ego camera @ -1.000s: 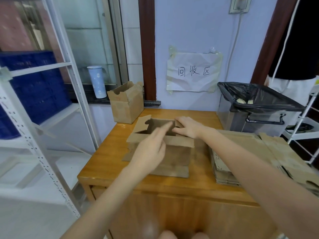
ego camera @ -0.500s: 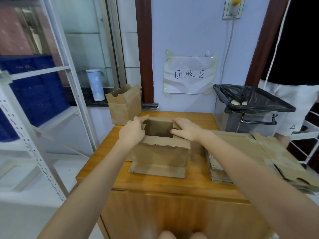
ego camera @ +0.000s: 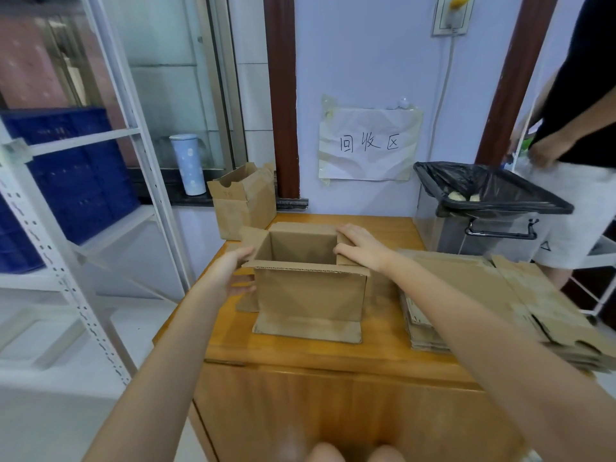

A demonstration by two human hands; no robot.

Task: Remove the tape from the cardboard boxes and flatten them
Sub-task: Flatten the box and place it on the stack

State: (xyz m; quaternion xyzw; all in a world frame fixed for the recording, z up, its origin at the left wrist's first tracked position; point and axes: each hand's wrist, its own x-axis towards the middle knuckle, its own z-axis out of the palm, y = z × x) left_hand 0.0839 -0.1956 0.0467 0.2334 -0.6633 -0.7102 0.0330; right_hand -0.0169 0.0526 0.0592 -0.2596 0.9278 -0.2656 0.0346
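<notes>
Brown open cardboard box (ego camera: 310,288) now squared upright on the wooden desk (ego camera: 383,345).
Left hand (ego camera: 230,271) has dropped to grip its left wall; right hand (ego camera: 361,246) lies flat on the right flap; flattened cardboard stack (ego camera: 493,301) alongside.

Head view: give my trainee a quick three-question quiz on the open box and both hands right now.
1. True or false: the open box on the table is already flat.
2. Which hand lies on the box's right flap? A) left hand B) right hand
3. Fill in: the flattened cardboard stack lies to the box's ____.

Key
1. False: it stands upright with its top open.
2. B
3. Right
</notes>
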